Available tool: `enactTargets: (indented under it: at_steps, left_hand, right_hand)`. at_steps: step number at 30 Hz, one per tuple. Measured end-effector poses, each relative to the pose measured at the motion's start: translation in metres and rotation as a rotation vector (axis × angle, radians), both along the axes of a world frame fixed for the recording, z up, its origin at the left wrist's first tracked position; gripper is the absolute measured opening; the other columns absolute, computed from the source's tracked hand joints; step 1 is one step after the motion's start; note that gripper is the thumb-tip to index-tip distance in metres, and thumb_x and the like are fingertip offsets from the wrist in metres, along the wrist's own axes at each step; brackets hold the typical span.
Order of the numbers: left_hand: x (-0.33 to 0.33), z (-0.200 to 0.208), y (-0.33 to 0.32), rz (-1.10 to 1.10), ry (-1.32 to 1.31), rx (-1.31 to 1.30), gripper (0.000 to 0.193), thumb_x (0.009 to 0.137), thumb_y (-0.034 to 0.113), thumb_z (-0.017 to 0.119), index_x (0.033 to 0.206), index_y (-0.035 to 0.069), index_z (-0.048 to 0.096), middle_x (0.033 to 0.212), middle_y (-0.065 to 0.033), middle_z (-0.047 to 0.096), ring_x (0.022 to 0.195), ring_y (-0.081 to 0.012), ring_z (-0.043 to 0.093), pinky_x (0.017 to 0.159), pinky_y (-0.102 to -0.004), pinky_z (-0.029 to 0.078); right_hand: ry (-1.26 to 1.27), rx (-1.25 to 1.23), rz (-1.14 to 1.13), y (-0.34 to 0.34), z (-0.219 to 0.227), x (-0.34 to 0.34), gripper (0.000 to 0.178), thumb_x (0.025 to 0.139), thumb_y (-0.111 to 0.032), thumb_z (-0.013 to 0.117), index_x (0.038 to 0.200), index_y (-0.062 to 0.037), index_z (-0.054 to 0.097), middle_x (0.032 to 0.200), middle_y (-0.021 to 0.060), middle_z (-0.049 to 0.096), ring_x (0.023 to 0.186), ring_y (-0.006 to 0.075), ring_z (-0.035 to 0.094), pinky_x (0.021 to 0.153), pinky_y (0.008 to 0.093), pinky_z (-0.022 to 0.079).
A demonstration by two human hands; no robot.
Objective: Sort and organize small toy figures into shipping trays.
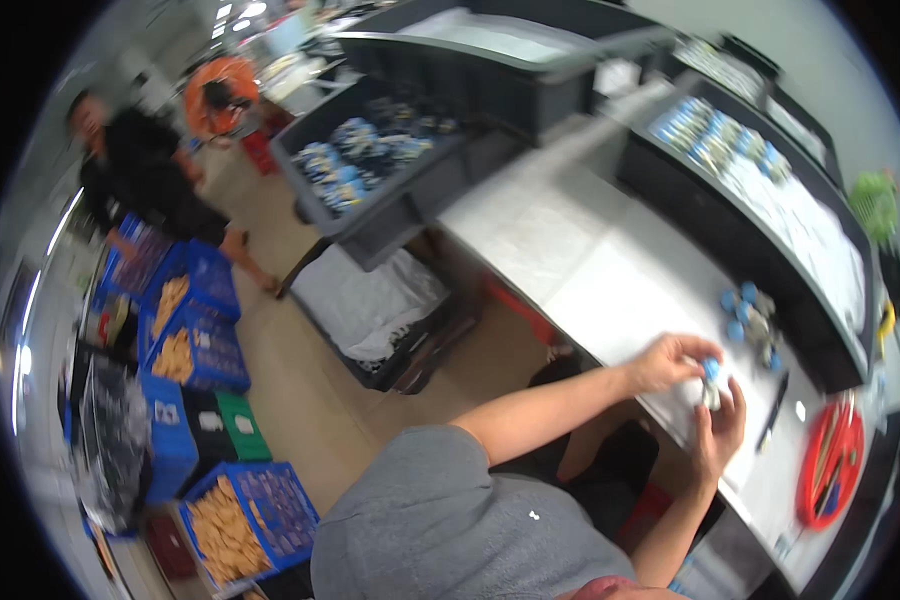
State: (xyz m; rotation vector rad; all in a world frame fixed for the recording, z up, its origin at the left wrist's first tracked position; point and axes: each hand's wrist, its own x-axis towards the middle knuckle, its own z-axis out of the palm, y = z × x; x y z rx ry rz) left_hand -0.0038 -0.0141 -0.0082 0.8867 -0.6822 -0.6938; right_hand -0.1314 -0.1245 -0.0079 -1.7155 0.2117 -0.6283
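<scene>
Over the white worktable (600, 270), a small blue-and-white figure (711, 383) is held between my two hands. My left hand (668, 362) pinches its blue upper part with closed fingertips. Around its pale lower end, the thumb and fingers of my right hand (722, 432) close from below. The picture is soft, so the figure's details cannot be made out. Just beyond my hands lies a loose cluster of similar blue and grey figures (750, 318). A slim black pen-like tool (773, 410) rests on the table to the right of my right hand.
A red round tray (830, 468) with tools stands at the right. Along the table's far side runs a dark bin (750, 215) holding rows of figures. Another grey bin (365, 235) of figures sits left. Blue crates (288, 500) and a walking person (155, 170) are farther left.
</scene>
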Motion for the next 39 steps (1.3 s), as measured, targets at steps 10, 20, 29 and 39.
enactTargets:
  at_steps: [10,20,29,39]
  left_hand:
    - [0.011,0.012,0.009,0.023,0.026,0.095,0.034,0.08,-0.007,0.05,0.114,-0.001,0.049,0.109,-0.0116,0.055,0.102,-0.0172,0.052,0.09,-0.0294,0.042]
    - [0.003,0.013,0.01,0.009,0.058,0.074,0.033,0.081,-0.004,0.051,0.113,-0.003,0.048,0.108,-0.0124,0.055,0.102,-0.0175,0.052,0.089,-0.0289,0.043]
    - [0.007,0.011,0.014,-0.009,0.03,0.054,0.032,0.079,-0.005,0.053,0.11,-0.001,0.051,0.105,-0.014,0.057,0.101,-0.0191,0.053,0.09,-0.0317,0.042]
    - [0.006,-0.001,0.009,0.036,0.047,0.145,0.032,0.08,-0.007,0.049,0.112,0.0,0.05,0.11,-0.0137,0.054,0.097,-0.0188,0.053,0.087,-0.0307,0.043]
  right_hand:
    - [0.009,0.046,-0.001,0.003,0.011,0.015,0.059,0.069,-0.003,0.07,0.121,-0.0033,0.042,0.092,0.0086,0.055,0.082,0.0122,0.055,0.069,0.0232,0.046]
    - [0.009,0.048,0.007,0.004,0.012,0.007,0.06,0.068,-0.004,0.071,0.121,-0.0037,0.042,0.09,0.0083,0.056,0.079,0.0124,0.056,0.067,0.0231,0.047]
    - [0.0,-0.098,-0.016,0.007,0.015,0.012,0.056,0.066,-0.009,0.074,0.116,-0.0039,0.048,0.088,0.0074,0.057,0.08,0.0122,0.055,0.066,0.0233,0.047]
    - [-0.221,-0.042,-0.271,-0.015,0.017,-0.042,0.026,0.074,-0.001,0.062,0.1,-0.0026,0.059,0.092,0.0083,0.062,0.079,0.0124,0.058,0.069,0.023,0.045]
